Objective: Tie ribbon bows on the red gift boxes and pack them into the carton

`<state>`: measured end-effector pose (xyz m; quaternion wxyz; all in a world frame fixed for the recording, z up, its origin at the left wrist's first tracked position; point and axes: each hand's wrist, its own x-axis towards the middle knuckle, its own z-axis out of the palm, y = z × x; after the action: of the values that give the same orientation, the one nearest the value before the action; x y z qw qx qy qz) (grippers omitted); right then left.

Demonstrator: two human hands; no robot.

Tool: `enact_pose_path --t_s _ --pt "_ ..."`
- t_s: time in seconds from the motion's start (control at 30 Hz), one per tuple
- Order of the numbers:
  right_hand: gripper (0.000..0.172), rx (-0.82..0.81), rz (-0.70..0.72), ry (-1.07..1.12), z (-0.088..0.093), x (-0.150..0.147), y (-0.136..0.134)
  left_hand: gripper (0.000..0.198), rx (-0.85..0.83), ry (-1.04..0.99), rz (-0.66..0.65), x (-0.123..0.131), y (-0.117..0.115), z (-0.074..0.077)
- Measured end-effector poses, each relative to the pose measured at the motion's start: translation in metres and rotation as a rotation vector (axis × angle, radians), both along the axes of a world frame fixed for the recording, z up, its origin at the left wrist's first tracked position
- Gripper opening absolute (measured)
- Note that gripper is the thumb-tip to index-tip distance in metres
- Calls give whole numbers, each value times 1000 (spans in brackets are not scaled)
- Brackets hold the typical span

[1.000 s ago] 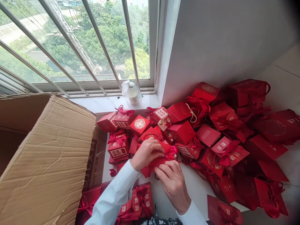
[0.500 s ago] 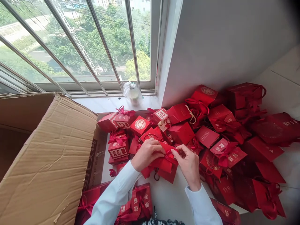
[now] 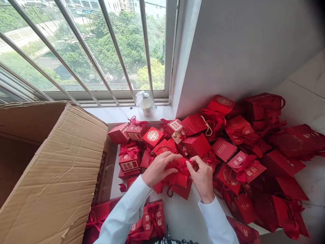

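Note:
My left hand (image 3: 159, 169) grips the left side of a red gift box (image 3: 180, 178), thumb at the near side and fingers over the far side. A red ribbon bow (image 3: 181, 164) lies across the top of that box. At its right end, my right hand (image 3: 203, 177) pinches the ribbon between thumb and fingers; the exact pinch point is partly hidden. A dark cord loop (image 3: 170, 192) hangs below the box. Just behind my hands sits a red box with a round white emblem (image 3: 153, 136), among other red boxes.
A large open cardboard box (image 3: 63, 162) stands at the left. More red gift boxes (image 3: 199, 146) pile up behind and to the right, and others (image 3: 152, 218) lie near my left forearm. A plastic-wrapped item (image 3: 146, 105) rests on the sill beneath the barred window.
My left fingers have straightened and moved off the bow onto the box's far side. My right hand still pinches the ribbon, its fingers curled closer. The view has shifted slightly.

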<state>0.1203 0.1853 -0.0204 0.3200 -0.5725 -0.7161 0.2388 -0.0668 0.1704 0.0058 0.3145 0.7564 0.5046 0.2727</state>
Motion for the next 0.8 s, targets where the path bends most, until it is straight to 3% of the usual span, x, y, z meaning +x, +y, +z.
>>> enact_pose_path --t_s 0.07,0.17,0.23,0.47,0.8 --pt "22 -26 -3 6 0 2 -1 39 15 -68 122 -3 -7 0" --pt "22 -5 -9 -7 -1 3 -1 24 -22 -118 332 -5 -20 -4" --pt "23 30 -12 -21 -2 3 -2 21 -110 -147 396 -5 -27 -7" --pt "25 102 -35 -29 -6 2 -5 22 -253 -274 444 -1 -29 -1" --pt "19 41 -64 56 -1 6 -2 18 -256 -332 433 -2 -22 -5"
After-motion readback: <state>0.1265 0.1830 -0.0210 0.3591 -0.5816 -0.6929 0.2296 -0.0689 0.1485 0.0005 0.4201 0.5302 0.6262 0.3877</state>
